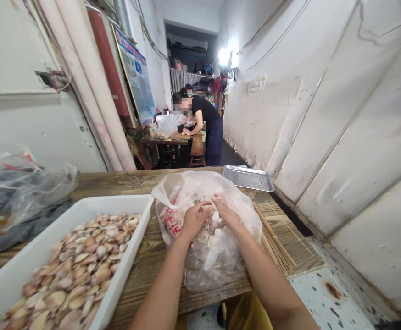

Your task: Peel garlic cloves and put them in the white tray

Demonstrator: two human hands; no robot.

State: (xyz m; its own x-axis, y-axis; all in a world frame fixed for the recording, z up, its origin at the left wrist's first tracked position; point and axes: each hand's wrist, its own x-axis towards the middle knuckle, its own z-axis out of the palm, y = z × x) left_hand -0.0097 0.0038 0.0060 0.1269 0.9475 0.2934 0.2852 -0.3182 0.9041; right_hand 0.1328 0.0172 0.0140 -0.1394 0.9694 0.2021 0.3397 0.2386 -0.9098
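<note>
My left hand (196,219) reaches into the mouth of a translucent plastic bag (217,263), fingers loosely curved and apart, with nothing visible in them. Close beside it, my right hand (227,213) has its fingers stretched toward the left one, and I see nothing in it either. Beneath both hands, pale papery garlic skins (205,236) fill the bag, perhaps with some cloves among them. Red printing shows on the bag's left side. Left of the bag stands a white plastic tub (119,250) holding many loose, unpeeled garlic cloves (80,266).
A bundle of thin wooden sticks (276,243) lies right of the bag on the wooden table (145,275). Behind it is a metal tray (248,178). Crumpled clear plastic (42,188) sits at the far left. Farther back, a person (207,119) bends over another table.
</note>
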